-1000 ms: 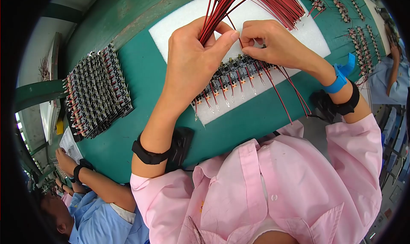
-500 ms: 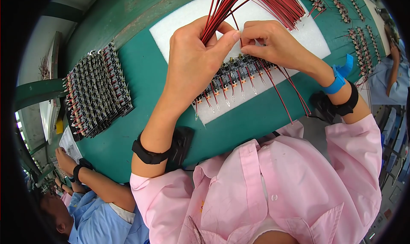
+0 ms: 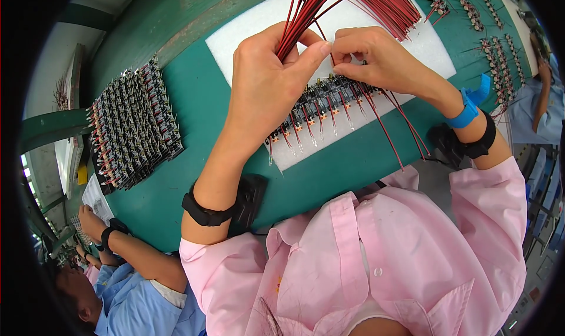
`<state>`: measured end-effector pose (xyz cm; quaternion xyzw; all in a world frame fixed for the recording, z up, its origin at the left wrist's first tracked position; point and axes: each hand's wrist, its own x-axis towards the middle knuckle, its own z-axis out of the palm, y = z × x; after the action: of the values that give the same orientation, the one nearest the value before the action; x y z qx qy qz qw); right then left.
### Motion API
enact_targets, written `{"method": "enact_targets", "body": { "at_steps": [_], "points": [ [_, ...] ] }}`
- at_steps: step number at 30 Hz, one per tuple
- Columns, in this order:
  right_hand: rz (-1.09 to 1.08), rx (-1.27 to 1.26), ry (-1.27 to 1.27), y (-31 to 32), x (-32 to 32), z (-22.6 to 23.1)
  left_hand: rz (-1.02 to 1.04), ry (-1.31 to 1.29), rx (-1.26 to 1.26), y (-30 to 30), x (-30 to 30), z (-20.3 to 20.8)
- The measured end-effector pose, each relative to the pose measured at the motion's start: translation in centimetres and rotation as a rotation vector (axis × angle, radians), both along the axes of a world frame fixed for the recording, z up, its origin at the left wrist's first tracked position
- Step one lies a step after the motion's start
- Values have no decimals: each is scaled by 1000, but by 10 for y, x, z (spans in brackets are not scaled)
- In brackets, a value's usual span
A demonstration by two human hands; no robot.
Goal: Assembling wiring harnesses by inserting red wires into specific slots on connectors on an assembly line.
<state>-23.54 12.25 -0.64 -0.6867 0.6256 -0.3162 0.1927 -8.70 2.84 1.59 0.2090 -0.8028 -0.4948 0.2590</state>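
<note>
Red wires (image 3: 306,13) run btwn L hand (image 3: 263,80) thumb & fingers.

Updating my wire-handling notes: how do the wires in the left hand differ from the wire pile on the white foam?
Support: the held wires are gripped in the left hand; the wire pile lies on the white foam.
Spread: the held wires bunch at the grip and fan out beyond it; the wire pile lies roughly parallel.
Shared: both are thin and mostly red.

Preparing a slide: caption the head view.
Left hand holds a wire bundle; right hand pinches one wire near a row of parts.
</note>
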Motion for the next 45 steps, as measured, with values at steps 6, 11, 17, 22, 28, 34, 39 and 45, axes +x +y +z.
{"method": "enact_targets", "body": {
  "at_steps": [6,11,17,22,28,34,39,45],
  "points": [
    [27,-10,27,0,0,1,6,-3,20,1,0,1],
    [52,-10,58,1,-2,-2,7,-12,15,1,-1,1],
    [96,-46,90,5,-1,2,125,157,52,0,1,3],
    [138,-101,223,12,0,7,144,345,383,-9,4,8],
    [169,-135,366,13,2,15,-129,436,921,-28,9,-10],
    [-45,46,-21,-19,10,43,195,340,1038,-15,-3,-9],
    [23,9,-277,-48,28,26,8,474,1039,-10,-6,-13],
    [-37,116,-408,-53,31,29,-42,517,989,-12,-4,-18]
  ]
}}
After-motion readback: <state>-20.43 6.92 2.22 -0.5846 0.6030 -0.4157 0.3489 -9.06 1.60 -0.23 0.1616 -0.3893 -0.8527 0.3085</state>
